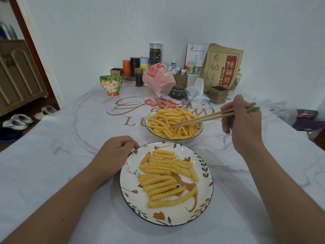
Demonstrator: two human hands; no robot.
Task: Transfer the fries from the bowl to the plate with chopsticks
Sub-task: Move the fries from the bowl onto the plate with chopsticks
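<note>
Head camera is looking down over a marble-patterned table [52, 155], and the right hand [241, 124] is gripping a pair of wooden chopsticks [207, 118], fingers curled round the upper ends. The tips are reaching down and to the left into the bowl [199, 132], closed together among the fries in the bowl [168, 123]; whether they are actually pinching one is too fine to tell. That bowl is sitting heaped, just beyond the plate [204, 187].

Nearer the camera, the flower-patterned plate is carrying its own batch of crinkle-cut fries on the plate [163, 176], lying mostly side by side across the middle. The left hand [114, 152] is resting at the plate's left rim, fingers curled loosely, fingertips touching the edge, holding nothing.

Behind the bowl things are getting crowded: red sauce packets [165, 102] are lying just past its far rim, a tissue pack [197, 95] is sitting to the right of them, and a small dark pot [177, 92] is standing behind them. A pink plastic bag [158, 76], a green floral cup [110, 84], a brown paper bag [223, 67] with red lettering, a small cardboard box [218, 95], jars and bottles are lining the wall. Nothing is lying between bowl and plate.
</note>
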